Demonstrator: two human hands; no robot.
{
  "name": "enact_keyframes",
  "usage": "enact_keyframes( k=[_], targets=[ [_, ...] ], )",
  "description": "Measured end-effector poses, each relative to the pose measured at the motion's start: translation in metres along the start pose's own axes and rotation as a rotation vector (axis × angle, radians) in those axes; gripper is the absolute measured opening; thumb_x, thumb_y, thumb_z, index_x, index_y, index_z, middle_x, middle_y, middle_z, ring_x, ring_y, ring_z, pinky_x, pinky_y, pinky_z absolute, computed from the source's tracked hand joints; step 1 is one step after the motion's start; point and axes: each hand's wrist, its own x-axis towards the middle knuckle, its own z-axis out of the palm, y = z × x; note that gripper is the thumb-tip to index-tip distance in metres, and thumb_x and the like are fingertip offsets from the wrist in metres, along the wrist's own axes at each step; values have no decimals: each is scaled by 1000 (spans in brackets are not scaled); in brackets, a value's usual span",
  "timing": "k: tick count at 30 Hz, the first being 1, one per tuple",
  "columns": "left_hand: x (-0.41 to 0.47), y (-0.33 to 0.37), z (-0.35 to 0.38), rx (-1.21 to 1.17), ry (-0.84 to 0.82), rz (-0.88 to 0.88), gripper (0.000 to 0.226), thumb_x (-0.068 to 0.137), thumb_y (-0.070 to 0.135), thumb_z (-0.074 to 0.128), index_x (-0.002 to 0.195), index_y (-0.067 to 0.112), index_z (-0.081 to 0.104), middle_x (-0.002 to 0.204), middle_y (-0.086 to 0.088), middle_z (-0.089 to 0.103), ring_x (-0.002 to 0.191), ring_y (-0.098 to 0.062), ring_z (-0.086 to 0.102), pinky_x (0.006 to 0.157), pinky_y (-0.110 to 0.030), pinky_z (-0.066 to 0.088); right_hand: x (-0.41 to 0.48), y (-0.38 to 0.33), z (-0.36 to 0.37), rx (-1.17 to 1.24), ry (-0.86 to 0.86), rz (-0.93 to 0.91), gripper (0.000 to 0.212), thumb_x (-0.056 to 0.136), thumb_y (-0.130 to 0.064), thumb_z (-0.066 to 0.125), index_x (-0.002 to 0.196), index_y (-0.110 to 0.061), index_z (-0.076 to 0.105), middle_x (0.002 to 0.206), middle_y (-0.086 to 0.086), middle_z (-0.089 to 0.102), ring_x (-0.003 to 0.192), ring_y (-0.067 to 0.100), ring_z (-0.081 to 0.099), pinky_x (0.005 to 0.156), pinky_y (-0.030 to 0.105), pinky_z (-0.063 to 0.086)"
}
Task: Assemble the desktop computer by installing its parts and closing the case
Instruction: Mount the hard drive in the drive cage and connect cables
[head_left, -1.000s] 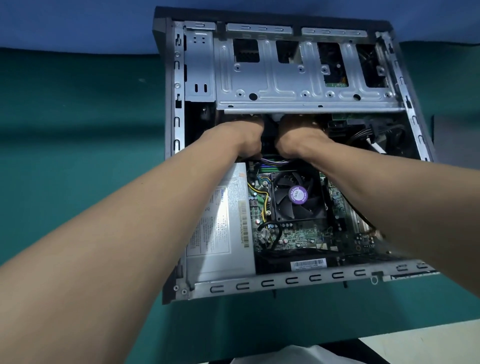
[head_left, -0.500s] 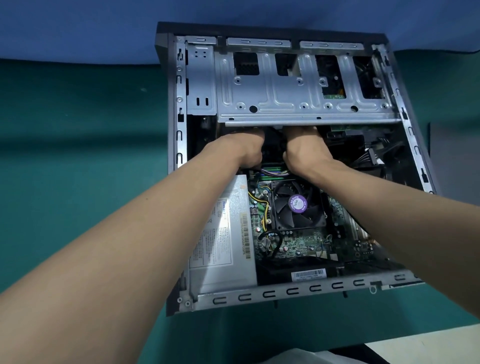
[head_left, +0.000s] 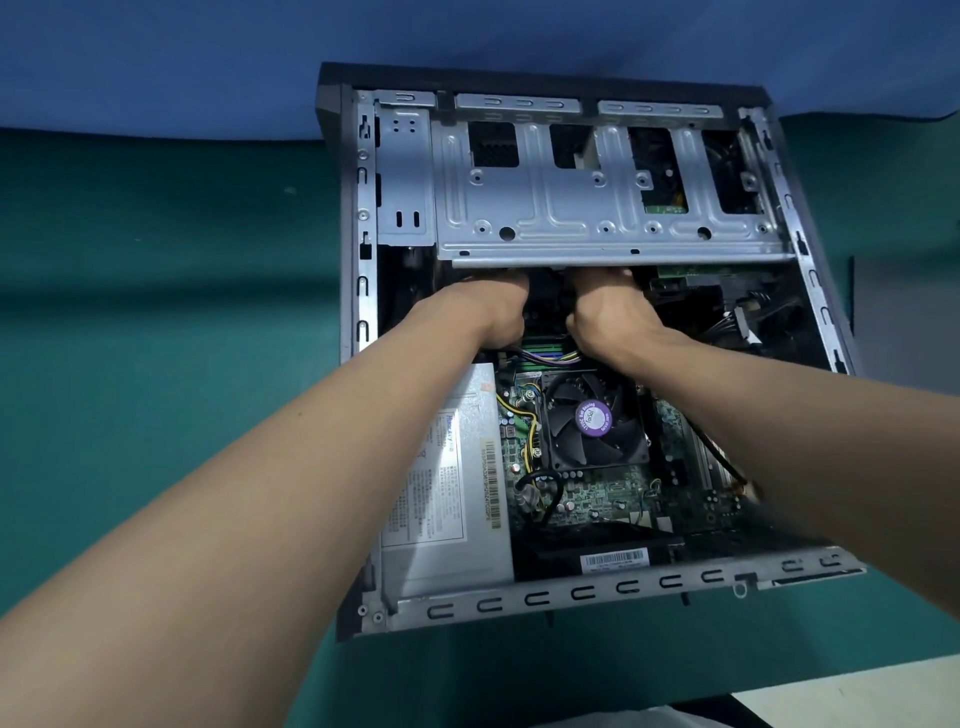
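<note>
Left hand (head_left: 488, 312), right hand (head_left: 608, 312) close together under drive cage (head_left: 597, 218) edge; fingers hidden, grip cannot be told. Case (head_left: 349, 312) on green mat (head_left: 156, 338), blue wall (head_left: 156, 52).

Two forearms in view, both bare along whole visible length.
- left forearm (head_left: 260, 519): long, smooth, tapering to narrow wrist; one small dark mole (head_left: 298, 414) on upper side.
- right forearm (head_left: 805, 441): same build, faint tendon lines near wrist.
- left hand (head_left: 488, 312): back and knuckle row showing; fingers mostly hidden.
- right hand (head_left: 608, 317): broad back, tendon ridges fanning toward knuckles, thumb base visible; fingertips out of sight.
</note>
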Motion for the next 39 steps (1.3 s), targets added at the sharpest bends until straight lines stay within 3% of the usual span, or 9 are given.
enact_keyframes(
  k=[10,16,19,22,27,31,34,36,39],
  targets=[
    [-8,4,-3,-20,-6,-55,45,90,16,57,132,13,43,134,-14,50,120,-35,50,99,-39,43,-9,-5,-4,-51,-28,43,39,81,-3,49,120,-10,48,117,23,53,102,45,56,73,37,38],
    [-23,16,-10,21,-58,-80,44,95,22,49,138,15,40,136,-13,51,120,-32,51,99,-42,44,-22,-13,-12,-196,-103,14,28,81,-7,51,106,-6,63,112,22,63,101,40,60,71,35,38],
    [-30,28,-17,-9,-66,-118,45,94,17,44,139,16,42,137,-13,52,122,-31,50,101,-43,42,-27,-19,-19,-225,-186,-7,32,87,-13,50,116,-6,60,120,18,61,109,37,58,81,37,44],
    [-41,43,-18,-91,-18,-169,52,90,13,40,140,27,42,136,-9,53,126,-33,46,109,-55,28,-42,-23,-33,-291,-233,-97,38,92,-22,48,127,-8,51,131,14,52,120,34,47,96,41,38],
    [-56,79,-16,-139,170,-252,41,86,14,42,120,32,56,120,-3,61,119,-34,47,103,-56,17,-81,3,-76,-74,-1,-412,29,80,-5,54,107,-8,63,111,8,61,107,28,51,90,38,38],
    [-54,117,-8,-379,301,-392,28,98,43,41,115,32,61,115,1,66,120,-29,51,106,-46,23,-96,65,-100,28,330,-346,25,78,-1,59,98,-6,71,99,7,66,98,28,55,86,38,40],
    [-46,150,-1,-781,383,-489,31,94,57,43,87,31,58,86,12,63,103,-24,58,108,-48,32,-99,113,-99,21,442,-235,16,79,-3,64,92,-4,73,108,9,63,104,31,53,84,40,40],
    [-37,170,2,-1047,483,-605,36,92,58,48,70,29,46,74,11,53,92,-23,53,105,-45,35,-100,133,-90,70,416,-208,19,85,-7,63,101,-6,72,121,10,58,112,31,49,89,42,41],
    [-26,190,4,-1079,621,-824,42,91,57,50,65,25,42,73,8,52,93,-24,47,109,-47,23,-101,142,-76,255,380,-225,21,92,-10,57,108,-8,69,134,8,49,116,28,45,94,40,44]
  ],
)
